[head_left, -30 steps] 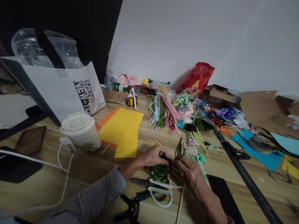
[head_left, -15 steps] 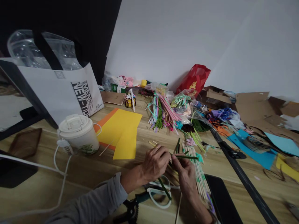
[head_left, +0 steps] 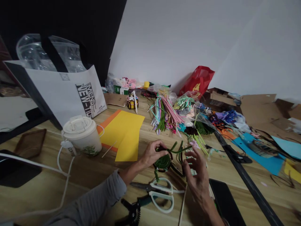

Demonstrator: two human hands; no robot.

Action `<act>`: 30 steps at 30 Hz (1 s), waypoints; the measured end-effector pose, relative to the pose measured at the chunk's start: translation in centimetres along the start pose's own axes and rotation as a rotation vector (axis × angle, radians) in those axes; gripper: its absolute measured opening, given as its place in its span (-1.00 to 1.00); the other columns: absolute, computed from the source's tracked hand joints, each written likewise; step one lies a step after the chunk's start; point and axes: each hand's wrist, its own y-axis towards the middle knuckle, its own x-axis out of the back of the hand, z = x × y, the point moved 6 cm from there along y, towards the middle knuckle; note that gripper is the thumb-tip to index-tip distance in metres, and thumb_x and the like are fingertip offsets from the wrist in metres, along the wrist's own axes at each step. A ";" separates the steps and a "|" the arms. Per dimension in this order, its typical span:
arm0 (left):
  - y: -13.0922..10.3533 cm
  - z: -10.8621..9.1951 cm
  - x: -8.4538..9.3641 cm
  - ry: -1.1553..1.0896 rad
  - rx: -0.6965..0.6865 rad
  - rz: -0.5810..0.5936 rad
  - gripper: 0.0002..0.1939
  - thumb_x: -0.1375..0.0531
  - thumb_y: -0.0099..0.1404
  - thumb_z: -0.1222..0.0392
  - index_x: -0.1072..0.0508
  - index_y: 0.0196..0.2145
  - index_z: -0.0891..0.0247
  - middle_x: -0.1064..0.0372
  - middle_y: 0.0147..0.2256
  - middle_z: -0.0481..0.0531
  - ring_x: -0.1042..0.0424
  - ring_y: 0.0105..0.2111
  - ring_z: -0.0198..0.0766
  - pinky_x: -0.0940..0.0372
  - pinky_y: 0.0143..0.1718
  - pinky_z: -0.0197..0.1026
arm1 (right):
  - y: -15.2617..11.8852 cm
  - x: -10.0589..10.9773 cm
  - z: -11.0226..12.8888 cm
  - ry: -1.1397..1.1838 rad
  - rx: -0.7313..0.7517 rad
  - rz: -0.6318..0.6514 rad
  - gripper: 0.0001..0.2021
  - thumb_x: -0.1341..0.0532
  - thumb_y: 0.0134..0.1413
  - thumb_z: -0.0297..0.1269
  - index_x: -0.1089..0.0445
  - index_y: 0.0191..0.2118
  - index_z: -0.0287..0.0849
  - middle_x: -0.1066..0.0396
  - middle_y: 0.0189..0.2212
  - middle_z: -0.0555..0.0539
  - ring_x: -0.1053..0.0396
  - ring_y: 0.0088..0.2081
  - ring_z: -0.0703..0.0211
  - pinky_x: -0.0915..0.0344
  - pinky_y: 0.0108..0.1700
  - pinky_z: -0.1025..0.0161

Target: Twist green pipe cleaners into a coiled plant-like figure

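My left hand (head_left: 151,154) is closed in a pinch on the upper edge of a green pipe-cleaner coil (head_left: 163,162), which has dark brown strands around it. Loose green ends stick out to the right and below. My right hand (head_left: 198,174) is beside those ends with its fingers spread; a strand passes close to its fingertips, and I cannot make out whether they touch. White-handled scissors (head_left: 161,193) lie under the coil on the wooden table. Partly behind my right hand are wooden sticks, mostly hidden.
Nearby lie a dark plier-like tool (head_left: 133,212), a black phone (head_left: 225,201) and yellow paper (head_left: 128,135). At left stand a lidded white cup (head_left: 82,135) with a cord and a white bag (head_left: 61,94). Bundles of coloured pipe cleaners (head_left: 168,113) and a red bag (head_left: 197,82) sit behind.
My hands have moved apart, and the right one has opened its fingers. The coil, hidden by my hands before, now shows in my left hand. The view has shifted slightly.
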 end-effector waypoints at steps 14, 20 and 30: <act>-1.3 1.5 -2.8 -0.141 0.216 0.631 -0.76 -0.36 -0.08 0.22 -0.49 -0.40 0.33 -0.44 -0.39 -0.02 -0.37 -0.34 -0.30 -0.22 -0.22 -0.25 | 0.0 -2.1 3.0 -0.004 0.101 0.659 -0.83 -0.11 0.19 -0.24 -0.40 -0.22 -0.15 -0.43 -0.37 -0.07 -0.42 -0.30 0.12 -0.37 -0.30 0.27; -2.1 2.0 -3.5 -0.146 0.255 0.799 -0.70 -0.38 -0.07 0.09 -0.51 -0.38 0.29 -0.42 -0.43 -0.05 -0.34 -0.40 -0.31 -0.22 -0.31 -0.28 | -0.2 -2.0 3.8 -0.033 0.105 0.743 -0.83 -0.12 0.16 -0.19 -0.40 -0.30 -0.14 -0.40 -0.44 -0.07 -0.39 -0.36 0.10 -0.35 -0.32 0.26; -3.2 1.0 -4.0 -0.114 0.187 0.952 -0.71 -0.36 -0.04 0.01 -0.52 -0.40 0.24 -0.44 -0.40 -0.07 -0.38 -0.34 -0.24 -0.25 -0.22 -0.25 | -0.9 -3.2 5.9 0.039 0.154 0.930 -0.81 -0.03 0.24 -0.24 -0.36 -0.28 -0.11 -0.42 -0.35 -0.07 -0.39 -0.33 0.17 -0.29 -0.28 0.30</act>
